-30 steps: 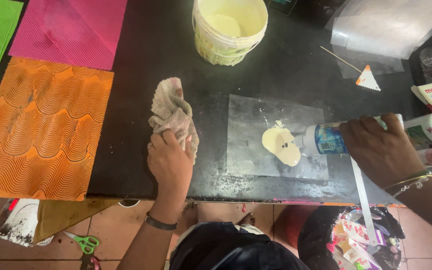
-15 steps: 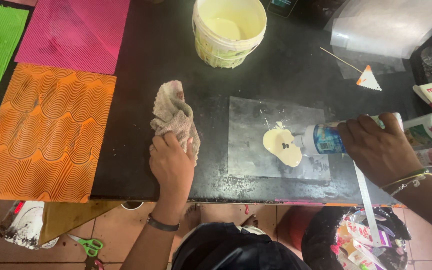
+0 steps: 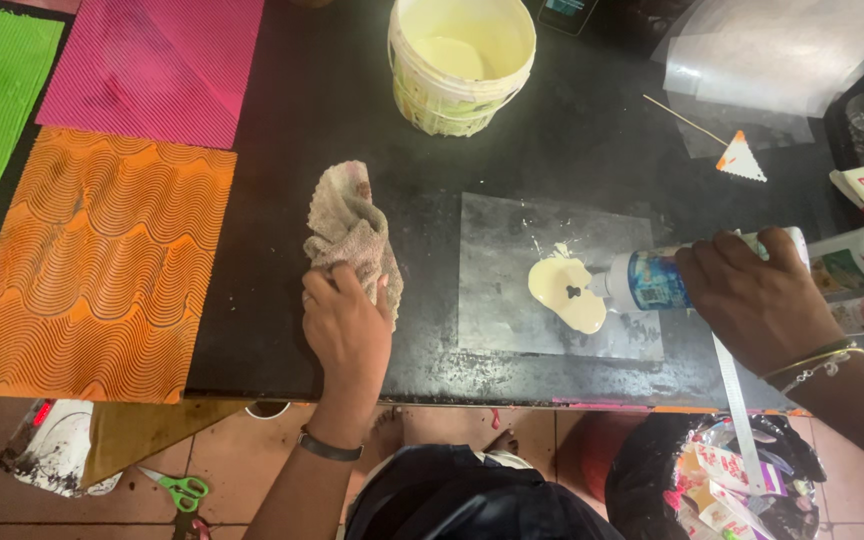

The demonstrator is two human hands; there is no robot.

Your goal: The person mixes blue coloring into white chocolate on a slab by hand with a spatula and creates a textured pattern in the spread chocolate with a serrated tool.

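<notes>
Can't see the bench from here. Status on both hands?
Left hand gripping rag on black table. Right hand holding bottle, nozzle at cream puddle on grey sheet. Bucket clear behind.

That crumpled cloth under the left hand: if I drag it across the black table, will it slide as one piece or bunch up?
The cloth is rumpled into soft folds, so it likely bunches and trails rather than sliding stiffly. It looks thin and probably light, lifting easily in the left hand. It shows stains, so it may be damp and drag a little on the table.
</notes>
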